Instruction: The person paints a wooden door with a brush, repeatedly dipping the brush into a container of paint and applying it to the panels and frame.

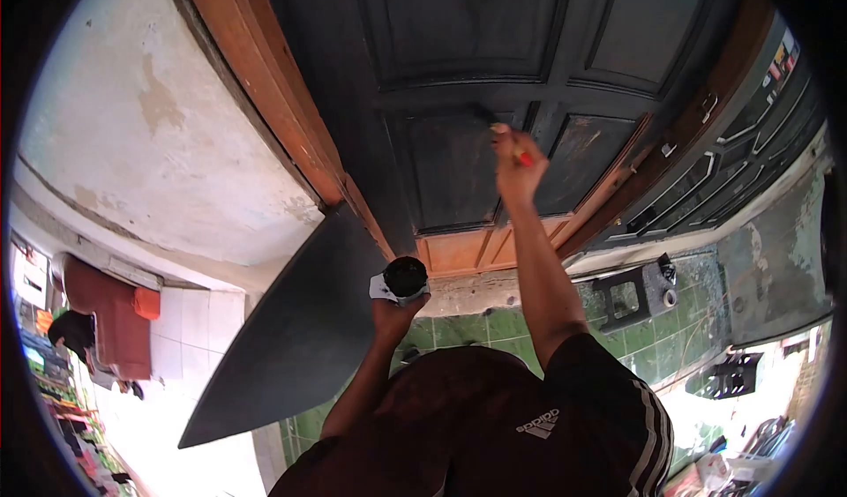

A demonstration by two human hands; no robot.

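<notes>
My right hand point(519, 178) is raised, its fingers wrapped round a paintbrush point(497, 129) whose red and yellow handle partly shows. The dark bristles rest at or very near the black panelled door point(468, 157) and are hard to tell from it. Lower down, my left hand point(396, 315) grips a small tub of black paint point(406, 276) from below, its opening facing up. Orange-brown wood point(454, 252) shows along the door's bottom, and brown streaks show on the lower right panel.
An orange-brown door frame point(265, 65) runs along the left, beside a patchy white wall point(159, 127). A dark, pointed flat panel point(291, 338) stands at my left. On the green tiled floor point(653, 343) lie a black frame-like object point(622, 299) and a roll of tape point(670, 298).
</notes>
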